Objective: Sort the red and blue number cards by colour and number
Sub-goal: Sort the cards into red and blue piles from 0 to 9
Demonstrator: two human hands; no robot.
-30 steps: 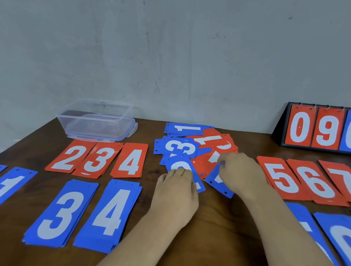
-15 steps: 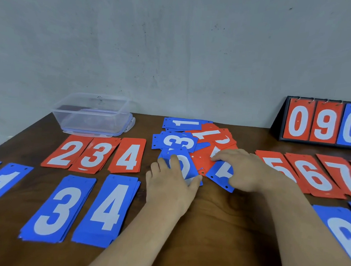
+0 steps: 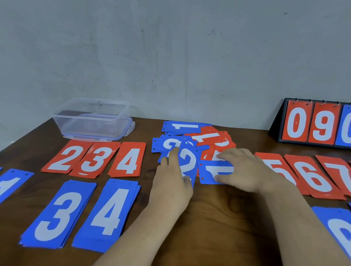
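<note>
A mixed heap of red and blue number cards (image 3: 203, 137) lies at the middle back of the table. My left hand (image 3: 172, 183) pinches a blue 2 card (image 3: 187, 161) at the heap's front, fingers on its left edge and thumb at its lower end. Beside it, my right hand (image 3: 243, 171) pinches a blue card (image 3: 213, 173) lying sideways, its number partly hidden. Sorted piles lie around: red 2 (image 3: 65, 157), red 3 (image 3: 96, 161), red 4 (image 3: 128, 160), blue 1 (image 3: 0, 190), blue 3 (image 3: 58, 214), blue 4 (image 3: 107, 210), red 5 (image 3: 276, 168), red 6 (image 3: 314, 176), red 7 (image 3: 343, 176), blue 6 (image 3: 340, 233).
A clear plastic container (image 3: 92, 118) stands at the back left on its lid. A black flip scoreboard (image 3: 321, 124) showing 0, 9, 0 stands at the back right. The brown wooden table (image 3: 217, 216) meets a grey wall behind.
My left hand has turned the blue 2 card more upright at the heap's front. My right hand has swung its blue card round until it lies sideways.
</note>
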